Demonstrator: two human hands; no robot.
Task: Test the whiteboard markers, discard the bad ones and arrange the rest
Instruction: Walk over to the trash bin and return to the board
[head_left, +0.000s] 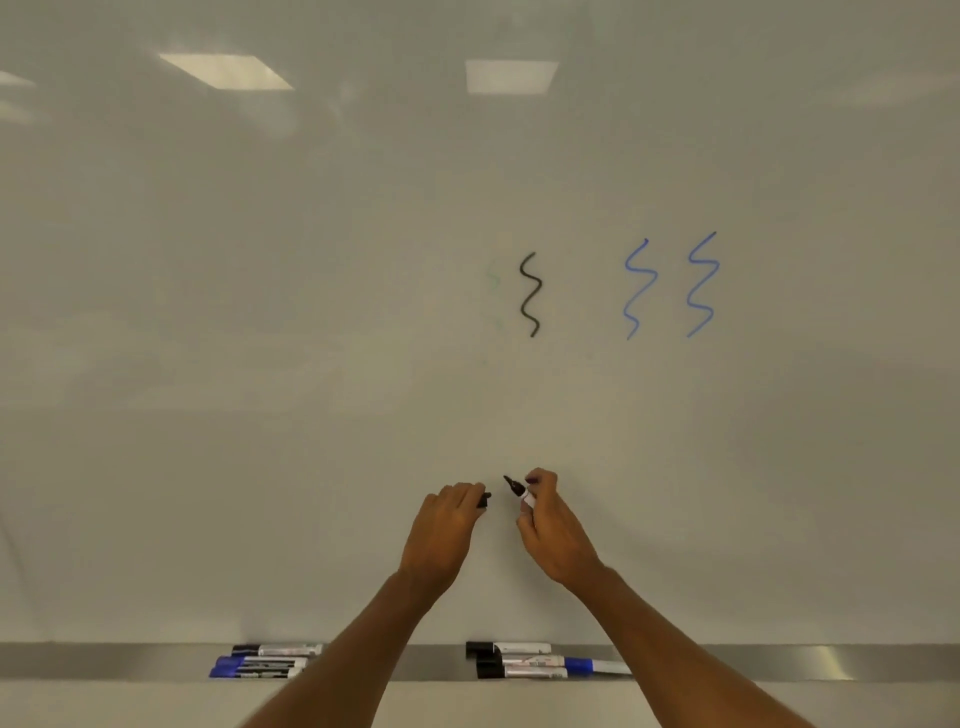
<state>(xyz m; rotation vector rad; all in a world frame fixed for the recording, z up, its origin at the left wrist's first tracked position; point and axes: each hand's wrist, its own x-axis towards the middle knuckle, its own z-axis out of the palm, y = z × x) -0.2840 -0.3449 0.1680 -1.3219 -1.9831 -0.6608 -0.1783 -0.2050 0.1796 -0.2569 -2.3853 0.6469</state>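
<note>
My right hand (550, 525) grips an uncapped black marker (521, 491), its tip pointing up and left, close to the whiteboard (311, 312). Just left of it, my left hand (447, 525) pinches the black cap (484, 500), a small gap away from the tip. On the board above are a black squiggle (531, 294) and two blue squiggles (640, 288) (702, 285). A very faint greenish mark (492, 283) lies left of the black one.
The metal tray (779, 662) runs along the board's bottom edge. On it lie a left group of markers (260, 662), one black and two blue capped, and a right group (524, 661) with black caps and one blue marker (592, 665).
</note>
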